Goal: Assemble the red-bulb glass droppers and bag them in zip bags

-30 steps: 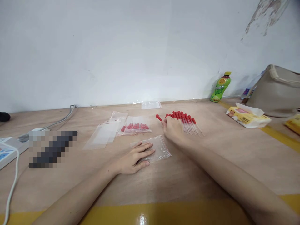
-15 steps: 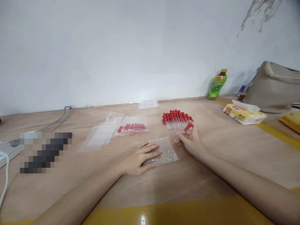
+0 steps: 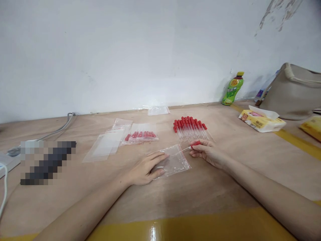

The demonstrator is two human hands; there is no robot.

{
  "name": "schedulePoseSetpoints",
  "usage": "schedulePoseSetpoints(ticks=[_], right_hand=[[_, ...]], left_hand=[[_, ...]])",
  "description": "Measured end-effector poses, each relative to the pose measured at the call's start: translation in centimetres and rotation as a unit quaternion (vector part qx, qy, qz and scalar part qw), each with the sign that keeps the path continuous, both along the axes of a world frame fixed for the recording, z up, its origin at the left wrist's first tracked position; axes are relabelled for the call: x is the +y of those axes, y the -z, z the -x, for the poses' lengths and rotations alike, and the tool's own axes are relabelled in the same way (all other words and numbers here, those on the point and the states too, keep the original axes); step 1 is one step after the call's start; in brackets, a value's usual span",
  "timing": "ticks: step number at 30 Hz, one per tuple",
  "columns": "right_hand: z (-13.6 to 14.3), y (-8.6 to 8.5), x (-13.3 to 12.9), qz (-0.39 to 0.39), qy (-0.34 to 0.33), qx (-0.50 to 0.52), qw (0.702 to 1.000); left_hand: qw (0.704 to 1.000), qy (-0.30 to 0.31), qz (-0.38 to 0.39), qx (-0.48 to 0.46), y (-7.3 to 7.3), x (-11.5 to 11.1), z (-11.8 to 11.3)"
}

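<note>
A clear zip bag (image 3: 175, 162) with a red-lined edge lies flat on the table. My left hand (image 3: 146, 169) rests over its left part, fingers stretched out and thumb apart, hiding that end. Between the fingers of my right hand (image 3: 208, 154) is a dropper, gripped by its red bulb (image 3: 195, 144). The dropper's clear tube (image 3: 186, 149) points left, and its tip reaches the bag's red-lined edge; it seems to be inside the bag. Just behind my right hand, several red-bulbed droppers (image 3: 189, 125) lie in a fanned row.
Filled bags of droppers (image 3: 144, 135) and flat clear bags (image 3: 107, 142) lie to the left; another bag (image 3: 158, 110) is by the wall. A green bottle (image 3: 233, 89), tissue pack (image 3: 262, 119) and beige bag (image 3: 293, 97) stand right. A blurred dark object (image 3: 50, 164) lies far left.
My right hand has lowered the dropper and turned it more level, its tube now at the bag's edge. The fingers of my left hand have drawn closer together on the bag.
</note>
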State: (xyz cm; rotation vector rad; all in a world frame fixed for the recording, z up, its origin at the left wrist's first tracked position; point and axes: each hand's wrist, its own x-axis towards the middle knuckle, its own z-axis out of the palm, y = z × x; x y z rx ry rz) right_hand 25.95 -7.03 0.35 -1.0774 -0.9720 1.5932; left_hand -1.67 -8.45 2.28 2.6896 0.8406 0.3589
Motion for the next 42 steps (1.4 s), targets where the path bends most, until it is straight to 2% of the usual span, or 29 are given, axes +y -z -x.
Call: schedulePoseSetpoints(ticks=[4,9,16,20,28,34,37,42], right_hand=[[0.0,0.0,-0.1,-0.031,-0.002,-0.036,0.999],[0.1,0.0,-0.3,-0.077,-0.103,-0.123,0.984],[1.5,0.6,-0.3,-0.217,-0.138,-0.253,0.933],[2.0,0.8,-0.2,-0.24,-0.178,-0.301,0.905],[1.7,0.7,-0.4,-0.227,-0.165,-0.304,0.911],[1.9,0.6,-0.6,-0.247,-0.156,-0.274,0.916],[2.0,1.0,-0.4,-0.29,-0.118,-0.294,0.903],[2.2,1.0,-0.7,-0.358,-0.105,-0.357,0.857]], left_hand=[[1.0,0.006,-0.005,-0.014,0.2,0.2,-0.2],[1.0,0.011,-0.003,-0.018,0.3,0.3,-0.2],[0.999,0.017,-0.007,-0.027,0.1,0.2,-0.2],[1.0,0.016,-0.004,-0.027,0.1,0.1,-0.3],[0.999,-0.025,0.002,-0.037,-0.1,-0.1,0.4],[0.998,-0.008,0.022,-0.058,-0.3,0.0,1.1],[0.998,0.0,0.019,-0.063,-0.1,0.1,0.8],[0.998,0.0,0.013,-0.059,0.0,0.1,0.6]])
